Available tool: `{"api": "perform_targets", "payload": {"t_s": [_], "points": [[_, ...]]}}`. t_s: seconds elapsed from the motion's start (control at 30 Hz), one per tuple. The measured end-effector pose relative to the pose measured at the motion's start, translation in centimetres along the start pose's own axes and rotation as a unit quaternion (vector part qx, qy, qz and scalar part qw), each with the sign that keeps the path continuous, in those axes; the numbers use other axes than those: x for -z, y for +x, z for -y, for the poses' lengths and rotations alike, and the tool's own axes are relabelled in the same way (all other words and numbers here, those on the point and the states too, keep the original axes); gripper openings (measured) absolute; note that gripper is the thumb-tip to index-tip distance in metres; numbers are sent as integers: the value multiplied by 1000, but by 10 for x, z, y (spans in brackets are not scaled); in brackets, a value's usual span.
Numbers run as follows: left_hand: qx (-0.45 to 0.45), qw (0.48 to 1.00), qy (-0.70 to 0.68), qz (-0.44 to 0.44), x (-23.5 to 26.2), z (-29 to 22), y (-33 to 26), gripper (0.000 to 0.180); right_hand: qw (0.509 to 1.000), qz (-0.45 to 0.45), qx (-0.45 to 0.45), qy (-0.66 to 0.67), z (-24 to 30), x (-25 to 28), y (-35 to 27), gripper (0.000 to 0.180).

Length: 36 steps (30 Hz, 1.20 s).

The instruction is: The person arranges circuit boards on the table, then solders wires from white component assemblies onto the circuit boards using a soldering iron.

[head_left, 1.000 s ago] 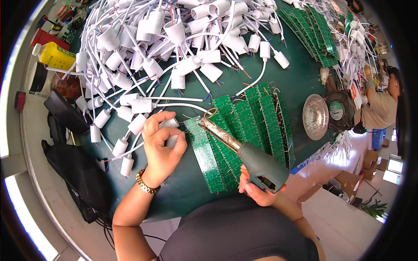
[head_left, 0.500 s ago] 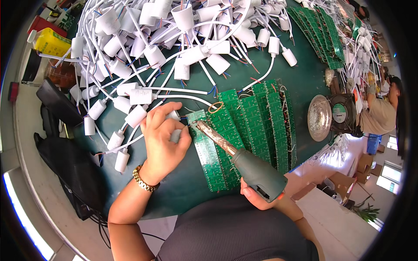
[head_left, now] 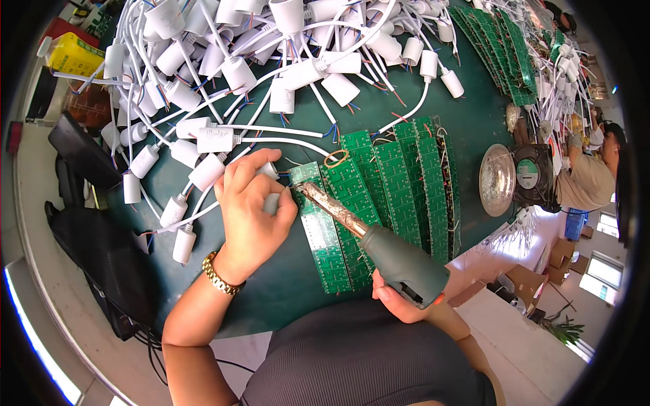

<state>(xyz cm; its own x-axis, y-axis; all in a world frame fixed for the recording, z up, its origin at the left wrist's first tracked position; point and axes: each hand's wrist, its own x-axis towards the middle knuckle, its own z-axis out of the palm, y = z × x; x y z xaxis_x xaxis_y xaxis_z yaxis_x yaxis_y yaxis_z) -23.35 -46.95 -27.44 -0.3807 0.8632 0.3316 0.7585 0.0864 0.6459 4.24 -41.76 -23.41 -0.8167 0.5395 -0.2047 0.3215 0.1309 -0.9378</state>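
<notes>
In my right hand is a soldering iron with a thick dark green handle and a scorched metal barrel. Its tip touches or hovers just over the top end of the leftmost green circuit board strip. Beside that end, the thumb and fingers of my left hand are pinched together. Whatever the fingertips hold is too small to make out, though a pale grey piece shows between the fingers. Behind the fingers lies a white lamp holder, its thin wires reaching toward the board.
Several more board strips overlap to the right. A big heap of white lamp holders with cables covers the back. A clear dish and a fan stand at right, a black bag at left. Another person sits far right.
The view has shifted slightly. The iron's tip has moved a little left and up along the board's end. My left hand keeps nearly the same pinch beside it.
</notes>
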Motion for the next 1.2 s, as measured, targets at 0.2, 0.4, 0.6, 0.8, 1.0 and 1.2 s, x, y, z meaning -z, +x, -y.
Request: {"api": "perform_targets", "payload": {"t_s": [0.2, 0.4, 0.6, 0.8, 1.0, 1.2], "points": [[-4, 1000, 9, 6, 0, 0, 0, 16, 992, 29, 36, 117, 1, 10, -1, 48], [-7, 1000, 24, 16, 1, -2, 1, 16, 997, 24, 52, 60, -1, 14, -2, 51], [-5, 1000, 18, 5, -1, 0, -2, 17, 997, 16, 75, 17, -10, 11, -8, 54], [15, 1000, -7, -4, 4, 1, -3, 17, 991, 75, 103, -48, -15, 7, -4, 32], [1, 1000, 29, 10, 5, -1, -2, 18, 995, 66, 73, -14, -11, 3, -2, 28], [9, 1000, 15, -11, 5, 0, -5, 17, 993, 52, 105, 31, -8, 5, 1, 46]]}}
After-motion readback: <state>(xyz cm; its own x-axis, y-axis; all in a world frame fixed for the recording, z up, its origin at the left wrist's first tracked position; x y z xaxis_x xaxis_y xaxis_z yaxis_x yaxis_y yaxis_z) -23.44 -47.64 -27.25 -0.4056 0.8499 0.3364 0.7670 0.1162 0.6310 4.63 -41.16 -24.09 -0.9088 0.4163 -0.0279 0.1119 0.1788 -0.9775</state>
